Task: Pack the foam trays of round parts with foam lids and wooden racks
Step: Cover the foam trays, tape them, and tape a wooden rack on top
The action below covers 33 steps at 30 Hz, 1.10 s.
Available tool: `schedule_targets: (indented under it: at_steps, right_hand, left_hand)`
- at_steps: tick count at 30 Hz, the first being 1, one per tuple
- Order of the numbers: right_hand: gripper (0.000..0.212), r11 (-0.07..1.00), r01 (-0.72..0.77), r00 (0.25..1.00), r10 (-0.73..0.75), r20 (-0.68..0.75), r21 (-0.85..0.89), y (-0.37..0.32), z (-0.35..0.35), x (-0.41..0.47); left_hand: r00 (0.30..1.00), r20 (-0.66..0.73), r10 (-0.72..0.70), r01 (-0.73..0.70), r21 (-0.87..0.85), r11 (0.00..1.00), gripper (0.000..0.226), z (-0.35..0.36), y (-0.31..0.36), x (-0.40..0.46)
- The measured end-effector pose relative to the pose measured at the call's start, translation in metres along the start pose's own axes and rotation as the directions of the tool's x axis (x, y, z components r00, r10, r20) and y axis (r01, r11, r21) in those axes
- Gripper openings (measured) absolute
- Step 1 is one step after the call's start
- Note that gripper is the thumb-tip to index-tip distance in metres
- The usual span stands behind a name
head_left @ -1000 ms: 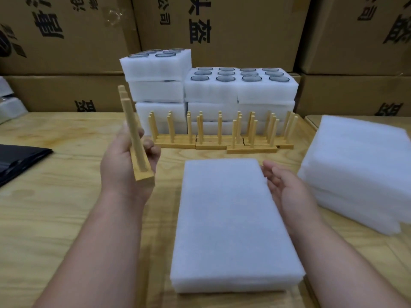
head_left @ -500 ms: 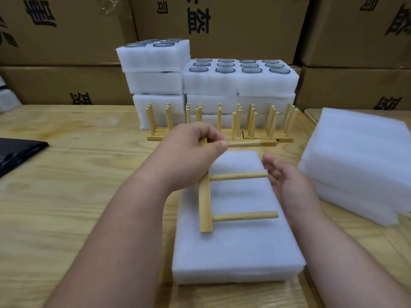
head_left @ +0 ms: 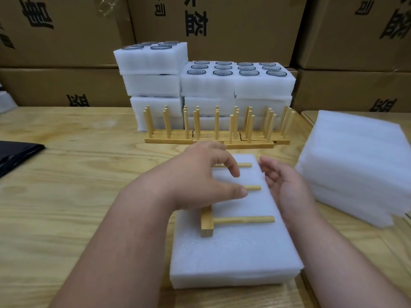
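A pale wooden rack with a square base bar and three round pegs (head_left: 222, 220) lies on its side on the white foam lid (head_left: 235, 254) that covers the near foam tray, toward the lid's far half, with its base bar along the left edge and its pegs pointing to the right edge. The left hand (head_left: 200, 181) rests over the base bar with fingers loosely spread and only slightly bent, touching the rack rather than gripping it. The right hand (head_left: 282, 185) hovers at the lid's right edge, palm turned inward, fingers straight and relaxed, holding nothing.

The rack looks light, stiff and smooth; the thick base bar seems the safest place to hold, since the thin pegs could probably snap under leverage. The lid is soft, matte, faintly pebbled foam that would likely dent under pressure and grip the wood a little.

Toward the table's far edge stand more upright wooden peg racks (head_left: 211, 130) before stacked white foam trays of round grey parts (head_left: 235, 78). A pile of loose white foam sheets (head_left: 355, 165) sits at the right edge.
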State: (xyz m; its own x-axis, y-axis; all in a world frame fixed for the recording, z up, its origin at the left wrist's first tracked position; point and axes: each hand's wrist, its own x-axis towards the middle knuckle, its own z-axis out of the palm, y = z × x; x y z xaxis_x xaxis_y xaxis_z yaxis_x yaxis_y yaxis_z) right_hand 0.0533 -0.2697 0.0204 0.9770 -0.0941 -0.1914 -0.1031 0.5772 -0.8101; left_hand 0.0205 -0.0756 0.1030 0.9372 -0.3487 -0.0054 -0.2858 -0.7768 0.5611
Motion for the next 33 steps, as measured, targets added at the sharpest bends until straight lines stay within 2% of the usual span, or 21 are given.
schedule_targets:
  at_steps: [4, 10, 14, 17, 20, 21, 22, 24, 26, 29, 31, 33]
  right_hand:
    - [0.032, 1.0, -0.014, 1.0, 0.014, -0.002, 0.012, -0.001, 0.001, -0.001]
    - [0.048, 0.994, 0.052, 0.989, -0.038, -0.145, 0.096, -0.003, -0.005, 0.009]
    - [0.034, 0.989, 0.103, 0.976, -0.08, -0.204, 0.105, -0.001, -0.01, 0.014]
    - [0.042, 0.971, 0.192, 0.952, -0.15, -0.268, 0.14, -0.001, -0.013, 0.018]
    - [0.046, 0.911, 0.236, 0.937, -0.122, -0.327, 0.337, -0.003, -0.011, 0.016]
    - [0.045, 0.917, 0.228, 0.939, -0.119, -0.322, 0.327, -0.004, -0.008, 0.009]
    - [0.044, 0.945, 0.244, 0.927, -0.162, -0.338, 0.217, -0.003, -0.008, 0.006]
    - [0.047, 0.939, 0.288, 0.936, -0.234, -0.263, 0.188, 0.0, -0.011, 0.006]
    - [0.047, 0.957, 0.272, 0.934, -0.287, -0.211, -0.097, 0.002, -0.008, 0.0]
    - [0.028, 0.926, 0.243, 0.968, -0.251, 0.011, -0.289, 0.004, -0.004, -0.006]
    - [0.027, 0.896, 0.269, 0.963, -0.248, 0.104, -0.353, 0.005, -0.005, -0.008]
    - [0.028, 0.884, 0.278, 0.96, -0.246, 0.133, -0.375, 0.003, -0.006, -0.008]
  left_hand:
    - [1.0, 0.023, -0.01, 0.011, -0.012, 1.0, 0.035, 0.004, 0.002, 0.0]
    - [0.997, 0.054, -0.047, 0.049, -0.041, 0.998, 0.048, 0.0, 0.0, 0.0]
    - [0.995, 0.054, -0.084, 0.087, -0.047, 0.995, 0.069, -0.005, -0.002, -0.002]
    - [0.99, 0.073, -0.121, 0.123, -0.02, 0.992, 0.064, -0.01, -0.001, -0.005]
    - [0.981, 0.107, -0.162, 0.162, 0.008, 0.987, 0.052, -0.013, 0.0, -0.008]
    - [0.979, 0.116, -0.17, 0.17, 0.012, 0.985, 0.05, -0.013, 0.001, -0.009]
    - [0.977, 0.124, -0.175, 0.175, 0.016, 0.984, 0.048, -0.013, 0.002, -0.009]
    - [0.974, 0.135, -0.181, 0.179, 0.023, 0.983, 0.042, -0.012, 0.005, -0.01]
    - [0.973, 0.133, -0.187, 0.186, 0.023, 0.982, 0.032, -0.01, 0.006, -0.01]
    - [0.977, 0.114, -0.18, 0.179, 0.024, 0.984, 0.02, -0.007, 0.003, -0.007]
    - [0.979, 0.108, -0.172, 0.171, 0.016, 0.985, 0.017, -0.005, 0.003, -0.006]
    - [0.98, 0.102, -0.171, 0.17, 0.019, 0.985, 0.015, -0.005, 0.003, -0.006]
